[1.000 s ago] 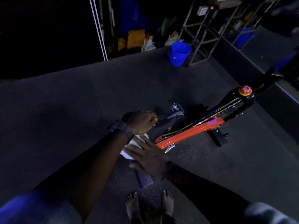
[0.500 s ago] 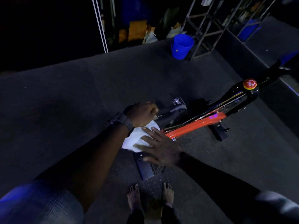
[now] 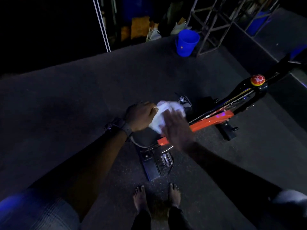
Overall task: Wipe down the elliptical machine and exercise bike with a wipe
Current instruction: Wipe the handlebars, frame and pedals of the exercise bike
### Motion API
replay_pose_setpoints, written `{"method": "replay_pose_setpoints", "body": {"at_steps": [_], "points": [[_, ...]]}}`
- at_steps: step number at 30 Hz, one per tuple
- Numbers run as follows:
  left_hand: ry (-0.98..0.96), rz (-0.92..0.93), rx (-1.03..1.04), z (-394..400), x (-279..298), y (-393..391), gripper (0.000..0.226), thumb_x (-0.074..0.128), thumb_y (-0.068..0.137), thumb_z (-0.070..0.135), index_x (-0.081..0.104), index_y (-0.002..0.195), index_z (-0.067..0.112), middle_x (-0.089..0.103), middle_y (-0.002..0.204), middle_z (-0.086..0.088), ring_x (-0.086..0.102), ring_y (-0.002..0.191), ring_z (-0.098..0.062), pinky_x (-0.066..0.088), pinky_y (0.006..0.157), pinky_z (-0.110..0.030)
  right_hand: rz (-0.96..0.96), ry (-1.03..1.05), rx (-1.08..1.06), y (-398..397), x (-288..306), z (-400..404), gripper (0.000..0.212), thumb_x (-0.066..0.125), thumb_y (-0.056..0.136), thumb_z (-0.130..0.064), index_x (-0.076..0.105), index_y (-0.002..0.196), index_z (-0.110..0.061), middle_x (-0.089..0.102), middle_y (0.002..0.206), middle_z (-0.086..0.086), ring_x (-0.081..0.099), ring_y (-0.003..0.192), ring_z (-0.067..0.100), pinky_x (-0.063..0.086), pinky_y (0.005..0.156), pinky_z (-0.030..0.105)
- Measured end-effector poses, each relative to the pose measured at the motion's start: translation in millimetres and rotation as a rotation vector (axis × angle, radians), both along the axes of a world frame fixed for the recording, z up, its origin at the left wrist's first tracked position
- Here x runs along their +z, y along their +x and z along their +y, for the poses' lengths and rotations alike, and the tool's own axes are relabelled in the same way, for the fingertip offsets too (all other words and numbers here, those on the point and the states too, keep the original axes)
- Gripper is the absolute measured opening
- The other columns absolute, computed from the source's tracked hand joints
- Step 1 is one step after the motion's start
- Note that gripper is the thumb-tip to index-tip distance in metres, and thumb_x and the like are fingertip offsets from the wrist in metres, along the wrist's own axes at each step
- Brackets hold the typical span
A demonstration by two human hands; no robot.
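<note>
A blue plastic bucket [image 3: 187,42] stands upright on the dark speckled floor mat [image 3: 69,103], at the far side, a little to the right. Just beside it on the right there is a metal frame rack [image 3: 214,24] made of thin grey bars. Behind this rack, at the far right, a second blue container [image 3: 256,22] is partly hidden. To the left of the bucket some pale bags or cloths [image 3: 153,34] lie along the far edge of the mat, near something yellow [image 3: 138,27] which is too dark to identify. A white vertical pole [image 3: 101,24] rises at the far left.
</note>
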State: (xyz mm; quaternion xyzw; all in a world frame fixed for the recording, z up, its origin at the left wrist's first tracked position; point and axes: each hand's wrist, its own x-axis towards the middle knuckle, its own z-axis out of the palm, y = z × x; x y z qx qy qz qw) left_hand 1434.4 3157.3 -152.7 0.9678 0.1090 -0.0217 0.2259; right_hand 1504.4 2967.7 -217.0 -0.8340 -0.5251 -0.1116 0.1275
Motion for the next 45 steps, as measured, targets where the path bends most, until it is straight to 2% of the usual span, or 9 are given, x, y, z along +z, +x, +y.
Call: {"method": "replay_pose_setpoints", "body": {"at_steps": [3,10,16,21,25,29,33,38,45], "points": [[0.048,-0.019,0.039,-6,0,2,0.055,0.019,0.091,0.052,0.062,0.107,0.021,0.066,0.108,-0.007,0.061,0.101,-0.032,0.050,0.084,-0.045,0.024,-0.082,-0.240,23,7,26,0.057,0.041,0.097,-0.039,0.055,0.133,0.003,0.053,0.140,0.024,0.045,0.133,0.042,0.030,0.112,0.056],[0.101,-0.054,0.031,-19,-4,14,0.054,0.022,0.089,0.055,0.062,0.112,0.028,0.067,0.111,-0.002,0.064,0.100,-0.031,0.052,0.080,-0.043,0.069,-0.156,-0.025,51,20,2,0.048,0.038,0.099,-0.033,0.054,0.135,-0.006,0.057,0.137,0.014,0.054,0.116,0.036,0.039,0.107,0.044],[0.026,-0.036,-0.007,-52,-3,40,0.059,0.020,0.086,0.055,0.064,0.106,0.020,0.066,0.106,-0.008,0.062,0.100,-0.032,0.050,0.085,-0.041,0.502,0.033,-0.364,66,32,-16,0.051,0.029,0.101,-0.040,0.055,0.136,-0.012,0.061,0.132,0.016,0.059,0.117,0.034,0.047,0.096,0.039],[-0.012,0.033,-0.035,-83,-13,81,0.064,0.018,0.090,0.060,0.060,0.107,0.015,0.064,0.106,-0.015,0.060,0.101,-0.038,0.049,0.087,-0.045,0.438,0.035,-0.259,56,45,-63,0.047,0.032,0.103,-0.037,0.060,0.130,-0.012,0.070,0.112,0.018,0.068,0.084,0.040,0.051,0.066,0.042],[0.017,0.046,0.061,-110,-6,102,0.032,0.044,0.091,0.038,0.061,0.103,0.014,0.064,0.110,-0.018,0.060,0.102,-0.040,0.049,0.086,-0.043,0.571,-0.141,-0.163,64,48,-112,0.058,0.030,0.102,-0.046,0.069,0.115,-0.005,0.069,0.108,0.026,0.065,0.096,0.040,0.044,0.080,0.042],[0.057,0.140,0.068,-119,-7,117,0.023,0.048,0.085,0.035,0.061,0.095,0.018,0.068,0.108,-0.013,0.062,0.100,-0.036,0.051,0.085,-0.041,0.868,0.228,-0.453,91,52,-153,0.040,0.038,0.095,-0.047,0.058,0.065,-0.031,0.056,0.070,0.000,0.053,0.071,0.015,0.039,0.067,0.033],[0.107,0.233,0.091,-140,5,139,0.027,0.049,0.094,0.027,0.068,0.099,0.009,0.068,0.113,-0.015,0.062,0.107,-0.034,0.048,0.087,-0.035,0.969,0.404,-0.624,133,71,-195,0.042,0.045,0.104,-0.023,0.046,0.062,-0.019,0.044,0.060,-0.009,0.037,0.053,-0.004,0.034,0.058,0.030],[-0.167,0.238,0.009,-174,22,182,0.036,0.041,0.086,0.034,0.066,0.082,0.008,0.070,0.094,-0.013,0.067,0.092,-0.031,0.050,0.080,-0.039,0.848,0.570,-0.718,195,107,-250,0.040,0.046,0.101,-0.017,0.044,0.061,-0.015,0.045,0.058,-0.008,0.039,0.057,0.002,0.032,0.057,0.029],[-0.217,-0.048,-0.119,-271,89,271,0.037,0.047,0.100,0.021,0.053,0.133,0.005,0.057,0.135,-0.014,0.052,0.124,-0.029,0.038,0.102,-0.031,0.609,0.448,-0.736,268,167,-276,0.039,0.039,0.106,-0.029,0.066,0.093,-0.004,0.066,0.094,0.024,0.062,0.091,0.036,0.035,0.073,0.033]]}}
